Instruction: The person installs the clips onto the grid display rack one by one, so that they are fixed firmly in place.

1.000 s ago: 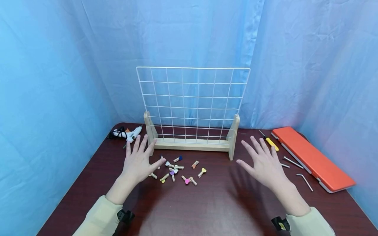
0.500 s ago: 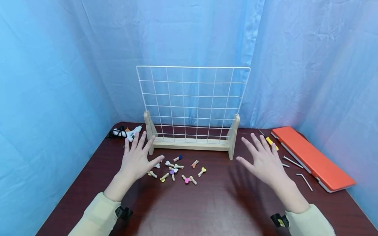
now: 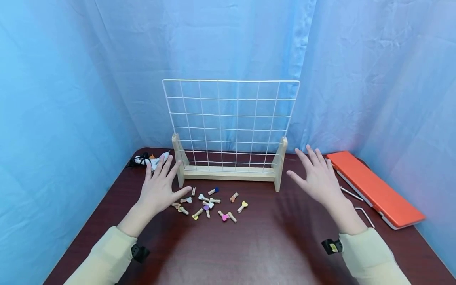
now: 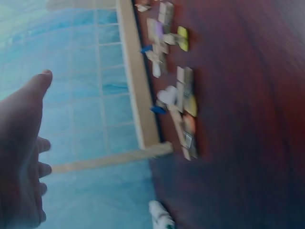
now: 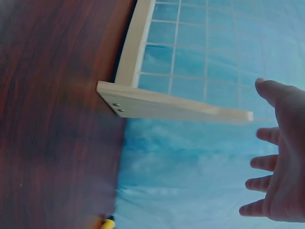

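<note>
Both bare hands are held over the table with fingers spread and nothing in them. My left hand (image 3: pixel 159 190) is in front of the rack's left end, beside a scatter of small wooden clothespins (image 3: pixel 215 200) with coloured hearts. The right hand (image 3: pixel 319 181) is off the rack's right end; in the right wrist view its fingers (image 5: pixel 264 162) point toward the blue curtain. Between the hands and further back stands a white wire grid (image 3: pixel 237 115), upright in a pale wooden stand (image 3: pixel 228 173). The left wrist view is blurred, with clothespins (image 4: pixel 185 88) lying before the stand.
A white glue gun (image 3: pixel 154 161) with a black cord lies at the back left, partly behind the left fingers. At right are a long orange case (image 3: pixel 374 188), a bent metal rod (image 3: pixel 365 217) and another rod (image 3: pixel 351 193). Blue curtains (image 3: pixel 228 39) enclose the dark table (image 3: pixel 228 245).
My left hand has shifted left, uncovering more clothespins. The right hand has moved forward and now hides the yellow screwdriver in the head view. The rack and clothespins stay put.
</note>
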`<state>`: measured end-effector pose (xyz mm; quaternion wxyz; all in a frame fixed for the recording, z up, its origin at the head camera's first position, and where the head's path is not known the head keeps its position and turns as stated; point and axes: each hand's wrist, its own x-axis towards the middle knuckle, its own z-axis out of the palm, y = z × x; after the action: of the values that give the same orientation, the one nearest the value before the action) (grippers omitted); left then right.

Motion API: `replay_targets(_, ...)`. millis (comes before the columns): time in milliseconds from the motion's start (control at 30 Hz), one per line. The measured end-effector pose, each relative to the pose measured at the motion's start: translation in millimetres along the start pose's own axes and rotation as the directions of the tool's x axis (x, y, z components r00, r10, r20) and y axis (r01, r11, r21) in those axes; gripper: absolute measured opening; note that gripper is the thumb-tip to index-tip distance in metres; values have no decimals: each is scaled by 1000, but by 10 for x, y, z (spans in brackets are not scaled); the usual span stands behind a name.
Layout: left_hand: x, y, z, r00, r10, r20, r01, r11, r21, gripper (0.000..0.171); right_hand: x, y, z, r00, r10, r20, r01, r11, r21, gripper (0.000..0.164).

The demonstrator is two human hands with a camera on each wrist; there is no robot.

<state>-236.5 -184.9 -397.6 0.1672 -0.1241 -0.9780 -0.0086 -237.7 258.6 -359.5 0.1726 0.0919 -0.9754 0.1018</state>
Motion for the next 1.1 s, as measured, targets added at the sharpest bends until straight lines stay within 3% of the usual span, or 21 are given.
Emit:
replay_targets(233,-48,-164,182,997,79,-14,-79,996,-51,100,248,159,286,996,47,73,-63,969,239,85)
replay_targets(367,-70,-243,298,992,127,-15,-128,983,-132,107,334,236,490,997,51,54,-67,937,343,88)
replay_targets(467,-80,-281,378,986,168,17,-160,961,-226,105,369,276,629,998,48,30,-57,894,445,88)
replay_targets(633,-96,-313,476,965,247,86,-198,906,-375,96,393,327,828,999,34,26,-43,778,626,88)
replay_targets(733,-87,-320,500,952,273,141,-185,875,-447,85,408,373,925,999,26,43,-48,730,682,85)
replay_targets(933,-37,-355,535,911,307,276,-122,838,-532,61,424,408,963,985,-24,171,-112,665,739,84)
replay_targets(1100,-4,-359,574,889,343,302,-115,807,-579,45,419,461,1044,981,-56,187,-108,641,760,81)
